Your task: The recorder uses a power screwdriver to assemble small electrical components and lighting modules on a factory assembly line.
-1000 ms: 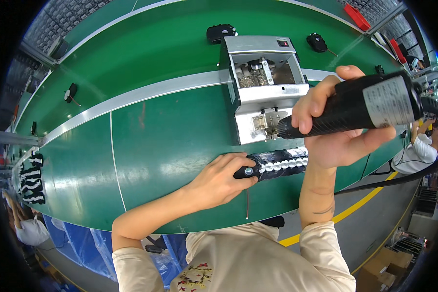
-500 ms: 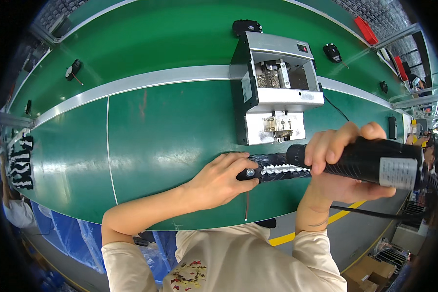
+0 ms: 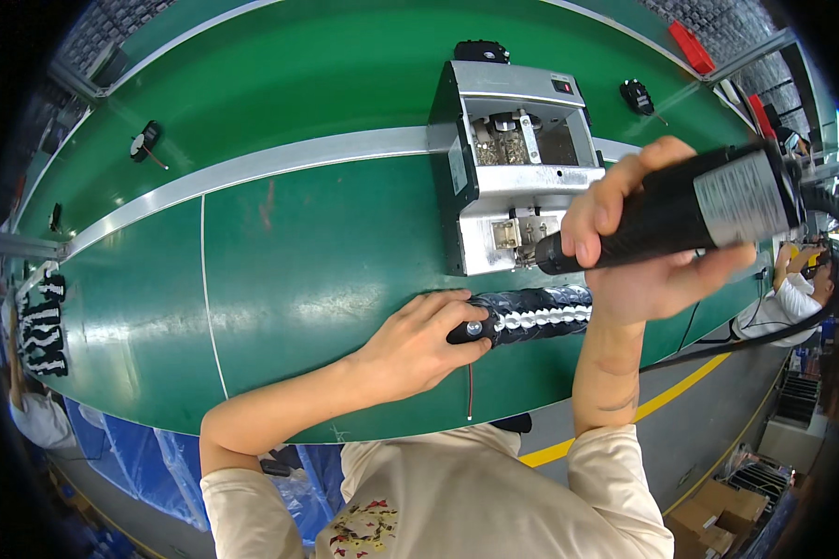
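Observation:
In my right hand (image 3: 639,252) is a black electric screwdriver (image 3: 680,210) with a pale label and a thick cord. Its nose reaches the front block of a silver screw feeder (image 3: 531,172), whose bin holds loose small screws; the tip itself is hard to make out. My left hand (image 3: 429,335) grips the left end of a long black part (image 3: 541,315) lying on the green bench. A white scalloped strip runs along that part, and a round silver spot shows near my fingertips. From below the part a thin red wire (image 3: 471,396) trails toward the bench's near edge.
Small black devices (image 3: 145,142) with wires lie beyond a metal rail, another (image 3: 638,97) at far right. Black-and-white parts (image 3: 45,326) are lined up at the left end. Red bins (image 3: 692,47) stand far right. A co-worker (image 3: 781,303) is at right; blue covers (image 3: 130,447) hang near left.
My right hand has lifted the screwdriver away from the long black part and up to the screw feeder's front. My left hand stays on the part's left end.

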`<state>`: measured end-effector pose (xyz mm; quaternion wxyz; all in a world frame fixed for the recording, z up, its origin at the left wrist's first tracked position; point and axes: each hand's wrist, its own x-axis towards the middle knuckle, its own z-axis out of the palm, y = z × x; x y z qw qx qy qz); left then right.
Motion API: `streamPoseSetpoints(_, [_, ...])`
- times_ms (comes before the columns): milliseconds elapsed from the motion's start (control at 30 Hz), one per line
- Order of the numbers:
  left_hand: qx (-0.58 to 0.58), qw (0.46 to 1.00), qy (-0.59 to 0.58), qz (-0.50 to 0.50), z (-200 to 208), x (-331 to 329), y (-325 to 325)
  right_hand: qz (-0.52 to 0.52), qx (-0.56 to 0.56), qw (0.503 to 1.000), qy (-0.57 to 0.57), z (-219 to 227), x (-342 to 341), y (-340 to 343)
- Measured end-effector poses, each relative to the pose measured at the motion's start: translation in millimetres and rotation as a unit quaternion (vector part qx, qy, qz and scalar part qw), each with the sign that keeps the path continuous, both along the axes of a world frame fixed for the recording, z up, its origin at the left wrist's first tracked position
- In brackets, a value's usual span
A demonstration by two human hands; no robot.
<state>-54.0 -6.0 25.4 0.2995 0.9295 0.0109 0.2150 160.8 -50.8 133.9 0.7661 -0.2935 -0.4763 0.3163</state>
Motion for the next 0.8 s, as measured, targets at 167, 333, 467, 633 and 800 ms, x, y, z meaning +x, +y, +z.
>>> streamPoseSetpoints(167, [-0.008, 1.000, -0.010, -0.004, -1.0, -0.3, 0.8, -0.009, 0.035, 0.999, -0.016, -5.0, -12.1, -27.2])
streamPoseSetpoints(333, [-0.003, 1.000, -0.015, 0.002, -4.3, -2.3, 0.2, 0.008, 0.007, 1.000, 0.006, -11.8, -36.9, -44.3])
streamPoseSetpoints(467, [-0.003, 1.000, -0.019, 0.003, -2.0, -2.2, 0.5, 0.010, -0.007, 1.000, 0.003, -16.6, -43.2, -42.4])
streamPoseSetpoints(633, [-0.003, 1.000, -0.023, 0.000, -3.2, -2.2, 1.8, 0.006, -0.038, 0.999, -0.006, -28.1, -46.1, -39.3])
streamPoseSetpoints(800, [-0.015, 1.000, -0.019, 0.003, -1.9, -2.7, 0.1, -0.010, -0.059, 0.995, -0.074, -27.3, -55.9, -38.4])
